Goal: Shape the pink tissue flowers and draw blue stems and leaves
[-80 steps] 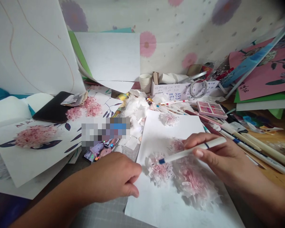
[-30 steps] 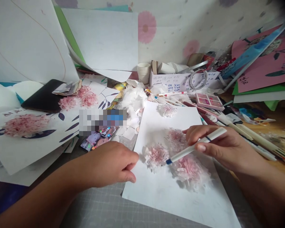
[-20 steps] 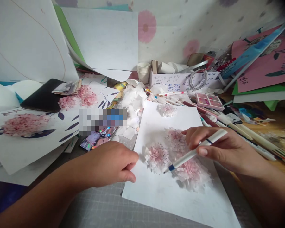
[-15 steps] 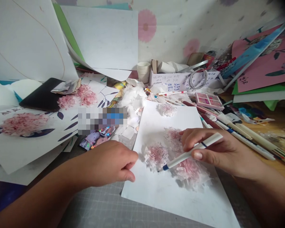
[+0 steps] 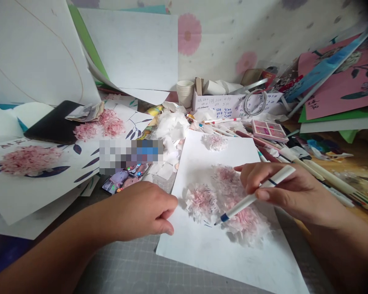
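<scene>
My right hand [image 5: 276, 192] pinches a white marker pen [image 5: 248, 200] with a blue collar, its tip pointing down left at the white sheet [image 5: 196, 253]. Short dark strokes show on the paper just left of the tip, beside the pink and white tissue-paper flower [image 5: 202, 201]. Below the pen's barrel is a larger paper flower [image 5: 245, 220]; another flower [image 5: 225, 175] lies above it, and a small one [image 5: 215, 141] sits near the sheet's top. At the sheet's left edge rests my left hand [image 5: 147, 210], fingers curled under; whether anything is inside is hidden.
A phone [image 5: 124, 177] and white tissue scraps [image 5: 171, 124] lie left of the sheet. Several pens [image 5: 328, 175] and a palette [image 5: 269, 130] are at its right. Paper cups [image 5: 185, 93] stand behind. Finished flower pictures [image 5: 33, 196] lie at left. A grey cutting mat [image 5: 135, 265] is underneath.
My right hand has moved the pen slightly right and down. Dark strokes now show on the paper where the tip was. My left hand has hardly moved.
</scene>
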The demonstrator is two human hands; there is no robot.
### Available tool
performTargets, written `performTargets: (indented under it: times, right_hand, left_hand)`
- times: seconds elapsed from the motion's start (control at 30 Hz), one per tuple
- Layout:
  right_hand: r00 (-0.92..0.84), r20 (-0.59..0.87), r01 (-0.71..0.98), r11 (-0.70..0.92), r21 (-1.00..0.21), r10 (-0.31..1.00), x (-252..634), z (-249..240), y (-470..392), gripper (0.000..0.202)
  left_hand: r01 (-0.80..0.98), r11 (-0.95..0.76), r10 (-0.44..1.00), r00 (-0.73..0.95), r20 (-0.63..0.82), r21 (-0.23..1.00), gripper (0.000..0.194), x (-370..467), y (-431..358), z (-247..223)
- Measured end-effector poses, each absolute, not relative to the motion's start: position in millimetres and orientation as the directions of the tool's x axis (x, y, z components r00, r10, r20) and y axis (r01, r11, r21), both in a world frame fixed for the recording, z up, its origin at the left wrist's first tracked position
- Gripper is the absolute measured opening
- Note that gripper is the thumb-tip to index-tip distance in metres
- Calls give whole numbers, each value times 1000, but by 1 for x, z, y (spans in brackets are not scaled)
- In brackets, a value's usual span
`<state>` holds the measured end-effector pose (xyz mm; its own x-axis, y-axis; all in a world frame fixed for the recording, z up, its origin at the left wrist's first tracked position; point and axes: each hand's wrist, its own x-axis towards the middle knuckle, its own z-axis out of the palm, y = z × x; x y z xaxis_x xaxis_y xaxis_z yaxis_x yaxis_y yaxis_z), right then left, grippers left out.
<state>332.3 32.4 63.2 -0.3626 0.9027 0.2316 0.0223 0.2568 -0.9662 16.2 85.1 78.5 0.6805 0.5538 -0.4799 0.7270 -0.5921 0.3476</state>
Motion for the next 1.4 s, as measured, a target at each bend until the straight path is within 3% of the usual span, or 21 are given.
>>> performTargets:
  times: [0.87,1.4]
  right_hand:
    - [-354,227,92,275,-957,907,335,66,34,6]
    - [-330,279,7,298,-955,902,330,63,35,11]
  left_hand:
    - [742,-579,561,663,-496,337,34,16,84,80]
    - [748,-539,561,662,-497,388,33,20,88,87]
